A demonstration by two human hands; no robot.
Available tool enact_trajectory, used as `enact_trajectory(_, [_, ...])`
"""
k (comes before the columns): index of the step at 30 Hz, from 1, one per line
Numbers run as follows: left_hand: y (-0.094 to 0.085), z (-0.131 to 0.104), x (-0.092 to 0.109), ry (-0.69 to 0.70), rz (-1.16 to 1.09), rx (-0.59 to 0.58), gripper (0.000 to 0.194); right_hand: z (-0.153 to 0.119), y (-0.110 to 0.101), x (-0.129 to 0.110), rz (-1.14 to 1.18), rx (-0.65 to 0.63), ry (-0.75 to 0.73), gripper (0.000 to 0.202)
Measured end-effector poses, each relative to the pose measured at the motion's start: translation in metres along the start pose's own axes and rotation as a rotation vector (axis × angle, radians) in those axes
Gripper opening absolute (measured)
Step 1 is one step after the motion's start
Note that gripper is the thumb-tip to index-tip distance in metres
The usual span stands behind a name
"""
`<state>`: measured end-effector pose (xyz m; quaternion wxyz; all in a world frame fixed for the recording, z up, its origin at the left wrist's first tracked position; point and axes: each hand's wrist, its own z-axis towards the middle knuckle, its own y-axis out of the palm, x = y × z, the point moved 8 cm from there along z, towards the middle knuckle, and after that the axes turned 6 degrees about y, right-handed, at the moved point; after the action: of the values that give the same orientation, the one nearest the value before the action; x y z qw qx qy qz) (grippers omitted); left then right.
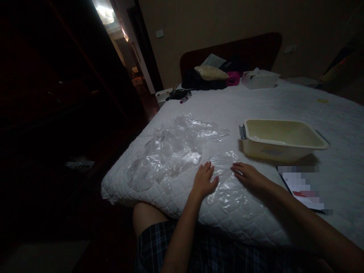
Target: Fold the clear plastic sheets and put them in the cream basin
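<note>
One cream tub (pixel 287 151) near clear plastic (pixel 224 170)

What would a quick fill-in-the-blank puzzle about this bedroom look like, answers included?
1. The left hand and right hand are at a thin clear sheet made of ____.
2. In the picture, the cream basin stands to the ____ of the larger crumpled heap.
3. The pink roll lies near the bed's dark, curved ____.
4. The quilted bed cover is coloured ____.

Missing words: plastic; right; headboard; white.
</note>
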<state>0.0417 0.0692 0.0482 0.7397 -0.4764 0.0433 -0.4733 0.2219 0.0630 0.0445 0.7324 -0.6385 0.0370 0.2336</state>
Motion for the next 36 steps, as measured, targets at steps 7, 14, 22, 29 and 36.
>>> enact_trajectory(7, [-0.022,-0.014,-0.005,0.01,-0.209,0.159,0.027,-0.005,-0.001,0.017,0.001,0.087,0.043,0.033])
enact_trajectory(14, [-0.017,-0.041,0.009,0.16,-0.312,0.016,0.021,-0.008,-0.019,-0.008,0.013,0.264,0.007,0.031])
enact_trajectory(22, [-0.017,-0.041,0.009,0.133,-0.31,0.005,0.023,-0.04,-0.014,-0.118,0.015,0.104,-0.203,0.026])
enact_trajectory(29, [-0.017,-0.042,0.009,0.116,-0.319,-0.007,0.024,-0.063,0.028,-0.166,-0.197,0.094,-0.343,0.012])
enact_trajectory(36, [-0.02,-0.046,0.01,0.117,-0.322,-0.049,0.028,-0.062,0.029,-0.169,-0.205,0.176,-0.321,0.024])
